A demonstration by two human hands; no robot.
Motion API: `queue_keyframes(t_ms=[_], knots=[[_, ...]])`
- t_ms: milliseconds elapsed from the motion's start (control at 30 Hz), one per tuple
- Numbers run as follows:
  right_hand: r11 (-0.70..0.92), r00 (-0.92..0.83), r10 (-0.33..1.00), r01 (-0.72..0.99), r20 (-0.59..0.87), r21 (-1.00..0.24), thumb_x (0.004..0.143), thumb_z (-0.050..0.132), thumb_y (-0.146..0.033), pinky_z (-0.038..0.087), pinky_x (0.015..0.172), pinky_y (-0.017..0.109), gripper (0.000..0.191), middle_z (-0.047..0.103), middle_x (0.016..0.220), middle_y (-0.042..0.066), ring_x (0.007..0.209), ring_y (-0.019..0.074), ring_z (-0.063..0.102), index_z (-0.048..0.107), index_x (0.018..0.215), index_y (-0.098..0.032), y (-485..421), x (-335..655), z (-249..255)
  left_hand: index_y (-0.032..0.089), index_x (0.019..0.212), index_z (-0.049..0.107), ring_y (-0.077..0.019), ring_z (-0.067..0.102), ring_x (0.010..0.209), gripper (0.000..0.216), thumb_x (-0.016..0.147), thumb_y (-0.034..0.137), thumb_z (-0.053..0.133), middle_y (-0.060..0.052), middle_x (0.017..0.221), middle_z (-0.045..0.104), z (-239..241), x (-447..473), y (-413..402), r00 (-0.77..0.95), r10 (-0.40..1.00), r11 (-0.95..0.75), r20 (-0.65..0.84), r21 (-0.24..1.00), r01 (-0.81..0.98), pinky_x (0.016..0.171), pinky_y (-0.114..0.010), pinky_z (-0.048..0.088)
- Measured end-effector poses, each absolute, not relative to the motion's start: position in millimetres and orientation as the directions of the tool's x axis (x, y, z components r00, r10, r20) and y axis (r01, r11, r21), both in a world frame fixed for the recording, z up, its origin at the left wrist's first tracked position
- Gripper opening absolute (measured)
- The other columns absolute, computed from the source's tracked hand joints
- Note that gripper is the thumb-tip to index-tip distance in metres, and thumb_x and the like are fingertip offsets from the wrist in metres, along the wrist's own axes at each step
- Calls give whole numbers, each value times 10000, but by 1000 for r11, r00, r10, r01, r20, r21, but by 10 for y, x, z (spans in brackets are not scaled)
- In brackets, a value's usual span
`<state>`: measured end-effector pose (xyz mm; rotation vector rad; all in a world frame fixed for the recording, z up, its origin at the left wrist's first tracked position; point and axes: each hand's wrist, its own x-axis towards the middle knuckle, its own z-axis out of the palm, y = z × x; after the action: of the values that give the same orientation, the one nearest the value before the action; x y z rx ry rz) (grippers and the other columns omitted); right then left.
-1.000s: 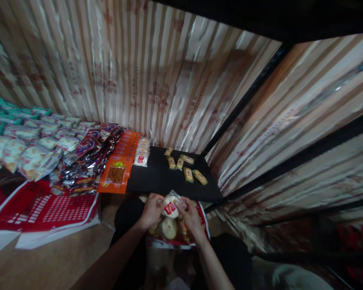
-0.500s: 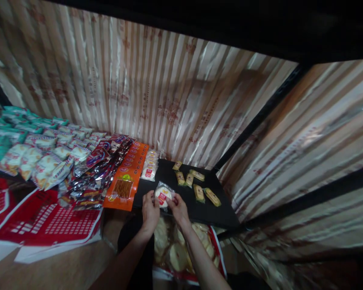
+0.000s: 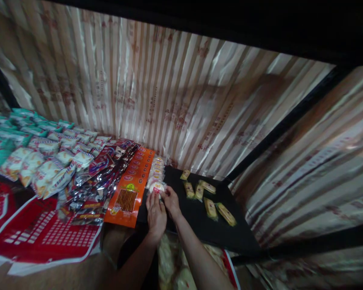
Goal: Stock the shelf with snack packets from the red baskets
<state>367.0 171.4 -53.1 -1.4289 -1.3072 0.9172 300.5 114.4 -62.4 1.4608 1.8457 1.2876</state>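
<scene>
A round white cake in clear wrapping [image 3: 156, 186], with a red label, lies at the near end of a row of similar wrapped cakes [image 3: 157, 166]. The fingers of my left hand [image 3: 156, 213] are together on its near edge, partly covering the label. From the right side, my right hand [image 3: 171, 202] pinches the same packet with thumb and fingers. Directly left of the row is an orange packet of brown sticks [image 3: 127, 201]. Several small yellow wrapped bars [image 3: 210, 208] are scattered on the black shelf [image 3: 193, 225] to the right of my hands.
Dark shiny packets [image 3: 93, 177], white snack bags [image 3: 48, 173] and green bags [image 3: 15, 135] fill the shelf's left part. Below stand a red basket [image 3: 63, 237] and a container of round packets [image 3: 183, 278]. A black post [image 3: 278, 125] slants at the right before pleated sheeting [image 3: 157, 80].
Both hands have moved the wrapped cake left and away from me, from the shelf's front to the near end of the row. The view has shifted slightly.
</scene>
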Motion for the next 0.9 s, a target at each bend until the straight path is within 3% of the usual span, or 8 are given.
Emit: queue_keyframes(t_ms=[367,600,733,900], knots=[[-4,145,987,477,74,-879,663,562,-400,463,643,278,307,633,747,11,659,160,578,615,890,-198,1954,3683,-616,45,1245,490,-238,276,1326,467,824,169,328,-149,1361,438,-673,3074,1261,-345,928,46,143,872,487,1101,-413,250],[-22,160,986,445,55,-895,663,560,-382,463,606,272,335,622,723,-1,620,153,579,586,946,-204,1945,3670,-640,87,1227,513,-229,295,1319,442,838,180,325,-129,1344,462,-728,3066,1286,-411,895,47,171,882,470,1101,-402,257],[-33,169,985,434,45,-900,643,582,-392,466,614,284,310,638,712,10,620,163,584,612,883,-199,1938,3664,-604,74,1221,512,-237,312,1308,436,835,169,334,-144,1351,449,-739,3069,1311,-414,892,48,179,875,481,1097,-408,264],[-18,232,970,355,70,-935,654,590,-419,485,712,294,412,653,900,72,759,171,609,592,981,-167,1751,3680,-571,104,1175,537,-249,330,1287,397,819,136,364,-139,1316,484,-659,3049,1284,-412,876,-13,251,866,500,1065,-454,305]])
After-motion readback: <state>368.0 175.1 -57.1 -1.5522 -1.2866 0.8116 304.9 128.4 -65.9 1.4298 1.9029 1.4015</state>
